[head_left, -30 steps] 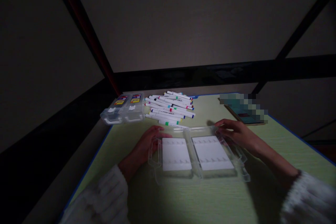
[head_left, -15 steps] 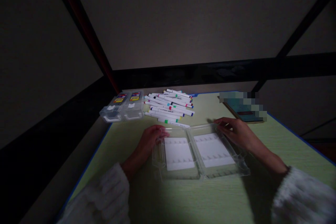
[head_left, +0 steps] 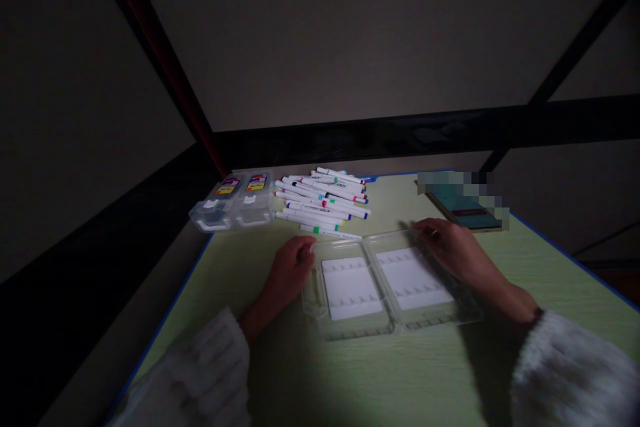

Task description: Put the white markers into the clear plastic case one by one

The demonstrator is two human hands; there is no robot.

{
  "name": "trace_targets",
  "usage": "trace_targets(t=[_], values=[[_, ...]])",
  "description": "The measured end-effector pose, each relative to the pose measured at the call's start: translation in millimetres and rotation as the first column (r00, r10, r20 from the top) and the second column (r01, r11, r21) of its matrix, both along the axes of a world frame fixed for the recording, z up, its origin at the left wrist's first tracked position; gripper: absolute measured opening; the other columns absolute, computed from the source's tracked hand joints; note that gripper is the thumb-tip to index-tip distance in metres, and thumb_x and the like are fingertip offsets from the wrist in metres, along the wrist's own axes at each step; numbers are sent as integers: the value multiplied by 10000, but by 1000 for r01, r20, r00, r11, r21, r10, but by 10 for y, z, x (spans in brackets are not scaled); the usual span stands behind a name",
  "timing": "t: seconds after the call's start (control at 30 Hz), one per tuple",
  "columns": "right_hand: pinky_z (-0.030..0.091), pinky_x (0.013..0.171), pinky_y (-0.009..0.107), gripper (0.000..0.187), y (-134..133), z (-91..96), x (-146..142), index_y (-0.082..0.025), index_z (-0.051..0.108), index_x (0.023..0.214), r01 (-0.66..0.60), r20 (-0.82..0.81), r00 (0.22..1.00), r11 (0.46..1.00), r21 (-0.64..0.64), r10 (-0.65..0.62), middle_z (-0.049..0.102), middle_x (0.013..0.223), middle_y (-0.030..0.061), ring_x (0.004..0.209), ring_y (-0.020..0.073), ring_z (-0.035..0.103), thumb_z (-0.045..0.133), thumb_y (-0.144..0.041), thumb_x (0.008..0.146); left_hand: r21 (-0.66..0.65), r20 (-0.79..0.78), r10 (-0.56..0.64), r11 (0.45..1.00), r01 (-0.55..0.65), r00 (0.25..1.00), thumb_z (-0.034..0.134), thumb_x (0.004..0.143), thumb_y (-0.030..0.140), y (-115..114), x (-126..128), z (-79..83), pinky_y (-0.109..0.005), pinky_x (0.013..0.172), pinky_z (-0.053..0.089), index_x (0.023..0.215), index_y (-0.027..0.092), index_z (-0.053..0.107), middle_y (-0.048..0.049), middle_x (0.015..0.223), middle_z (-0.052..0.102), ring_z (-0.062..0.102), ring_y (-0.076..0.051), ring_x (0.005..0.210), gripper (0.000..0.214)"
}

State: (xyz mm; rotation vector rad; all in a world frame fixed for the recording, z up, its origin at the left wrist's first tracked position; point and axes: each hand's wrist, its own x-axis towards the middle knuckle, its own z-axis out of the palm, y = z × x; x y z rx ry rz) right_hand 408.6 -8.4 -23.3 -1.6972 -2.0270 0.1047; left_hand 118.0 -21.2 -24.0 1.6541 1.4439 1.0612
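A clear plastic marker case lies opened out flat on the table in front of me, its hinge running down the middle. In each half there is a white insert with rows of small notches along it. My left hand is closed at the far left corner of the case, thumb and fingers pinching its edge. At the far right corner, the curled fingers of my right hand grip the rim, and the hand covers part of that side. Beyond the case lies a loose pile of white markers with coloured ends.
Two clear plastic cases with colourful labels stand side by side at the back left. A flat tablet-like thing, partly pixelated, lies at the back right. The pale green table has a blue edge, and a wall rises behind it.
The opened case has shifted slightly to the right and away from me, with both hands at its corners. My left hand's fingers have drawn in at the corner. The markers have stayed put.
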Motion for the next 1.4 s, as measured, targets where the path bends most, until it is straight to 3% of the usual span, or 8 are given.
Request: trace_targets(t=[0.33, 0.73, 0.97, 1.17, 1.4], values=[[431, 622, 325, 266, 55, -108, 78, -141, 600, 874, 55, 116, 991, 995, 78, -64, 588, 822, 116, 687, 215, 569, 374, -235, 771, 67, -204, -24, 997, 38, 979, 524, 662, 119, -8, -16, -23, -325, 826, 406, 910, 134, 554, -64, 942, 574, 514, -174, 918, 250], [441, 655, 383, 260, 44, -105, 96, -154, 582, 934, 93, 185, 976, 990, 106, -111, 542, 924, 136, 816, 269, 545, 403, -266, 783, 72, -204, -32, 996, 48, 978, 546, 661, 125, 11, -38, -27, -327, 828, 399, 892, 138, 539, -59, 937, 551, 506, -170, 916, 232], [445, 689, 380, 272, 14, -45, 41, -159, 569, 940, 60, 171, 982, 990, 130, -82, 523, 927, 126, 841, 261, 534, 381, -300, 803, 88, -219, 14, 996, 6, 976, 587, 635, 133, 13, -27, 26, -296, 762, 422, 874, 135, 547, -50, 907, 545, 515, -158, 861, 243], [440, 730, 375, 244, -40, 55, -68, -154, 569, 917, -39, 125, 992, 978, 206, 13, 520, 918, 113, 841, 242, 527, 400, -282, 797, 246, -208, 79, 969, -26, 975, 524, 719, 214, 142, -90, -15, -307, 779, 430, 832, 143, 552, -56, 889, 539, 516, -162, 865, 137], [443, 734, 370, 213, -112, 124, -231, -144, 562, 898, -140, 91, 988, 967, 213, 123, 518, 888, 103, 797, 224, 526, 408, -252, 798, 350, -346, 12, 929, 118, 938, 397, 797, 180, 264, -157, -138, -365, 955, 347, 972, 136, 550, -97, 1091, 520, 456, -179, 1058, 237]])
